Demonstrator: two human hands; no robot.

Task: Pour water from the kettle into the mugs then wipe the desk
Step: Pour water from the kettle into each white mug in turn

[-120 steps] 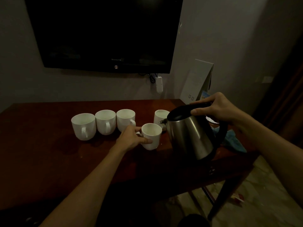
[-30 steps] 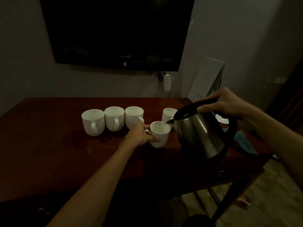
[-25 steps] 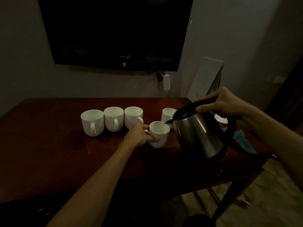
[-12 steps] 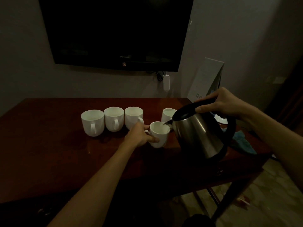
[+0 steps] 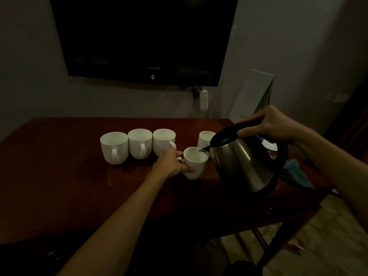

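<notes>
Kettle (image 5: 239, 158) tilted, spout over front mug (image 5: 194, 163) near desk's (image 5: 59, 176) right end, right hand (image 5: 270, 124) wrapped round handle to pour. Left hand (image 5: 171, 164) fingers curled on mug's handle side, likely steadying it. Three mugs (image 5: 139, 144) in row toward back edge, fifth mug (image 5: 205, 138) behind spout. Blue cloth (image 5: 296, 174) at right edge, behind kettle, reachable once kettle set down.

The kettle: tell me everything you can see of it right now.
The kettle has a brushed steel body that widens toward a dark base, with a black lid and black handle. The right hand grips the handle from above, holding the kettle off the desk and tilted left. Its small spout sits over the rim of the white mug that the left hand holds by the handle. No stream of water is discernible in the dim light.
</notes>
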